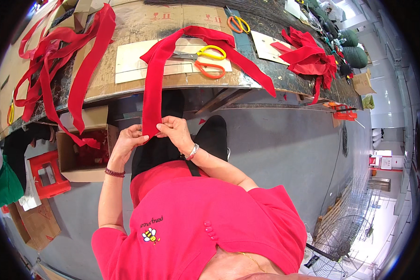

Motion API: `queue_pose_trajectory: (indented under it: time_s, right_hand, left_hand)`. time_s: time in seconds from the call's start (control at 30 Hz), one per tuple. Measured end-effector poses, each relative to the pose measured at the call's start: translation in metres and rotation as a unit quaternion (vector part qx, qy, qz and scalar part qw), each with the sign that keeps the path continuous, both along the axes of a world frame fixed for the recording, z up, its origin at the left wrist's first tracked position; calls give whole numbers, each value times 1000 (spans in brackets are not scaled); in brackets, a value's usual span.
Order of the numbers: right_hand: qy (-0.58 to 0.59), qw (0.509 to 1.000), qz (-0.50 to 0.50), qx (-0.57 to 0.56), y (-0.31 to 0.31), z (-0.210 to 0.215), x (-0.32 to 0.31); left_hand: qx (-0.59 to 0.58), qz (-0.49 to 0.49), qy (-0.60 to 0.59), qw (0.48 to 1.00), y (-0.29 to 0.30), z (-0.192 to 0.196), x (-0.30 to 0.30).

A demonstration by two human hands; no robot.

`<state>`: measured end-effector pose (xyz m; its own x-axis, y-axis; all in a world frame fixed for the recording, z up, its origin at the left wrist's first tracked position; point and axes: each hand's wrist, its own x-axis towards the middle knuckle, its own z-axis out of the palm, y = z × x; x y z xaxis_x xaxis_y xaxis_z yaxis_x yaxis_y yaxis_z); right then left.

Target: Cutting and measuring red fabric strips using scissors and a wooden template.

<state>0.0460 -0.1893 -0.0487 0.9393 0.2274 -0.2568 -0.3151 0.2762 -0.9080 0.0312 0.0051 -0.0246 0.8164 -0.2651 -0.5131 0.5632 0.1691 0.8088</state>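
**Strip end pinched, most of its length still on the bench**

You have the near end of a long red strip (152, 100) between both hands, just off the bench edge and above your lap. Your left hand (127, 142) pinches its left corner with thumb and fingers; your right hand (176, 132) pinches the right corner, fingertips closed on the cloth. The two hands sit close together, nearly touching, with the strip's end held flat between them.

From there the strip runs up over the bench (126, 91) edge, bends at the top and trails away to the right across the cardboard. So, as I judge it, you are at the beginning with this piece: only the end is in hand, and the whole length is yet to be worked. I cannot tell whether a fold has been started at the end.

Around you: yellow-handled scissors (210, 52) and an orange-handled pair (209, 70) lie on the cardboard, the strip looping around them, so a pull on it could drag them. A second orange pair (238, 23) lies farther back. A heap of red strips (56, 56) hangs off the bench to your left, some dangling into an open cardboard box (81, 149) that holds more red cloth. Another red pile (310, 58) sits to the right. A red stool (47, 173) stands beside the box, and a fan (340, 240) on the floor at lower right, well apart.
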Motion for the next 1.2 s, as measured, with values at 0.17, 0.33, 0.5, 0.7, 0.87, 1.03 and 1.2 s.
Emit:
queue_pose_trajectory:
  time_s: [0.17,0.33,0.5,0.7,0.87,1.03,1.2]
  right_hand:
    - [-14,1000,4,-16,-1,-5,3]
    - [0,995,93,-39,-11,6,7]
    - [-341,890,-70,-295,-70,58,72]
    - [-429,631,43,-645,-134,77,192]
    - [-465,554,100,-683,-141,71,186]
    - [-389,632,57,-667,-155,75,159]
    - [-337,819,10,-464,-168,79,89]
  left_hand:
    - [-15,21,-8,1000,-9,-3,5]
    - [-13,24,-28,999,-6,-4,4]
    - [-5,7,-39,999,0,3,5]
    - [5,-34,-31,999,7,9,9]
    - [14,-50,16,999,5,15,8]
    - [-97,-51,66,992,-10,23,7]
    - [-127,-55,123,983,-14,31,5]
